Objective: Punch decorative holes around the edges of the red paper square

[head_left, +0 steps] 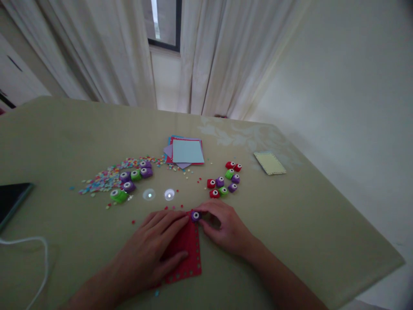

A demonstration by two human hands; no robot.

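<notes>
A red sheet of paper (182, 254) lies on the table before me, with small holes punched along its right and lower edges. My left hand (158, 245) rests flat on it, fingers stretched toward its top edge. At the sheet's upper right corner sits a small purple craft punch (195, 215) with a star mark on its white button. The fingers and thumb of my right hand (222, 224) grip this punch from the right. Beyond my right hand stand several red, green and purple craft punches (222, 190).
More punches (128, 186) stand at the left beside a heap of coloured paper confetti (103, 178). Stacked coloured paper (188, 151) lies at the back, a pale yellow punched sheet (270, 163) to the right. Two small round clear pieces (169, 195), a dark tablet-like device (13, 200) and a white cable (46, 262) are also here.
</notes>
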